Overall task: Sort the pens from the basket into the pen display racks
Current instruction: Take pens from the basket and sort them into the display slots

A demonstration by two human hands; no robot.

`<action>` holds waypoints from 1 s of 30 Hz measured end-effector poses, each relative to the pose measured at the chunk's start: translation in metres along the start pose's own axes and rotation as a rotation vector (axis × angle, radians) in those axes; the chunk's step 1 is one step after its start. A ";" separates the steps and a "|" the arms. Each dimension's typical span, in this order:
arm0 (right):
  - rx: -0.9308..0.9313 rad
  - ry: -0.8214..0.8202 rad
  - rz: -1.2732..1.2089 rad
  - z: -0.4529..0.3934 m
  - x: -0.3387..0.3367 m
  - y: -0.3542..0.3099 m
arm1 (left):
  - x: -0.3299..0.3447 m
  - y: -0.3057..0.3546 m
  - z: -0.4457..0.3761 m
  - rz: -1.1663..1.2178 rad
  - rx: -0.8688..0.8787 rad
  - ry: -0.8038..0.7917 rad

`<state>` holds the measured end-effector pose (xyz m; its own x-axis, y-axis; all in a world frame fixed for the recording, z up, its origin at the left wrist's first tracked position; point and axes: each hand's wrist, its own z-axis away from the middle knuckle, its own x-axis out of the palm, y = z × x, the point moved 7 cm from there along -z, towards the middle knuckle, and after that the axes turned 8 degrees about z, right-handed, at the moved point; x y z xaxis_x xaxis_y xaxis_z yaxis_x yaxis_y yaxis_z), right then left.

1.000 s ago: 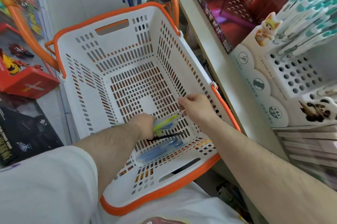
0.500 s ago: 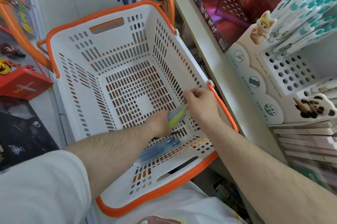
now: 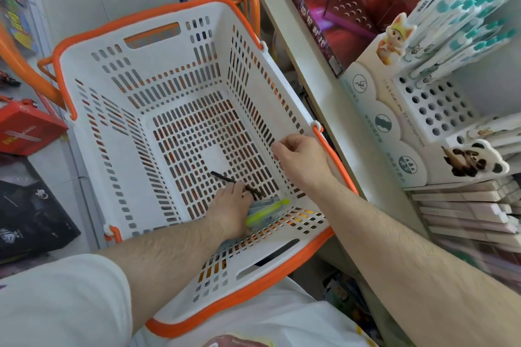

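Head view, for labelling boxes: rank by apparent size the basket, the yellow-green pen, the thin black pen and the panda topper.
1. basket
2. panda topper
3 and 4. yellow-green pen and thin black pen: similar length, both partly hidden by the left hand, so unranked.

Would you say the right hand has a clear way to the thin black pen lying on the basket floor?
Probably yes: the right hand hovers inside the basket, with bare floor between it and the black pen, though the left hand overlaps the pen's near end.

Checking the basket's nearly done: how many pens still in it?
3 visible: thin black pen on the basket floor under left hand fingers, yellow-green pen and bluish pen beside it. More may hide under that hand.
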<state>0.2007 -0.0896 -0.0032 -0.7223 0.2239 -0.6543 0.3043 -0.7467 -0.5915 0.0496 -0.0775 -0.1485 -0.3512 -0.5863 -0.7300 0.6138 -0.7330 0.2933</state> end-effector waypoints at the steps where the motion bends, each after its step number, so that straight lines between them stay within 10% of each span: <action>1: 0.003 -0.002 0.000 0.000 0.000 0.000 | -0.001 0.001 0.000 -0.023 0.024 -0.001; 12: 0.006 -0.018 0.028 -0.002 0.005 0.001 | -0.007 0.004 -0.009 -0.230 0.143 -0.080; 30: 0.026 -0.086 0.003 -0.007 0.003 -0.003 | -0.003 -0.002 0.001 0.279 -0.150 -0.008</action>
<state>0.2019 -0.0821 -0.0069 -0.7723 0.1678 -0.6126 0.2914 -0.7634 -0.5764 0.0490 -0.0742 -0.1462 -0.1595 -0.7608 -0.6290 0.7842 -0.4847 0.3874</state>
